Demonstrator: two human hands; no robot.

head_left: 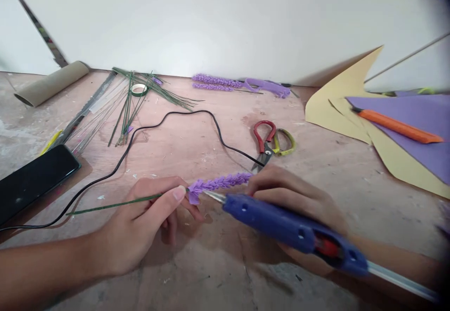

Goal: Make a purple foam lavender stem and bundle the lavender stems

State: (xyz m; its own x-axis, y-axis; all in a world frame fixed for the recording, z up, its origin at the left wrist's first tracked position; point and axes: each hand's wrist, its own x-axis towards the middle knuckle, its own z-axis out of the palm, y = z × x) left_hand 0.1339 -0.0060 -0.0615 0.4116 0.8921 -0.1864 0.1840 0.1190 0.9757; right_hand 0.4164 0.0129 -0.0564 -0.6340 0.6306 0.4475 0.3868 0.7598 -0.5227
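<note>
My left hand (147,222) pinches a green wire stem (112,204) just below a purple fringed paper flower spike (221,182), holding it low over the wooden table (197,133). My right hand (298,203) is wrapped round a blue hot glue gun (291,226). The gun's metal nozzle (213,196) touches the base of the purple spike, right beside my left thumb. A clear glue stick (401,280) sticks out of the gun's back end.
A black cord (147,133) crosses the table. Red and yellow scissors (270,142) lie behind my right hand. Finished purple spikes (225,82), green wires (133,105) with a tape roll (139,89), a phone (31,180), a cardboard tube (52,82), and yellow and purple sheets (404,133) with an orange cutter (397,125) surround them.
</note>
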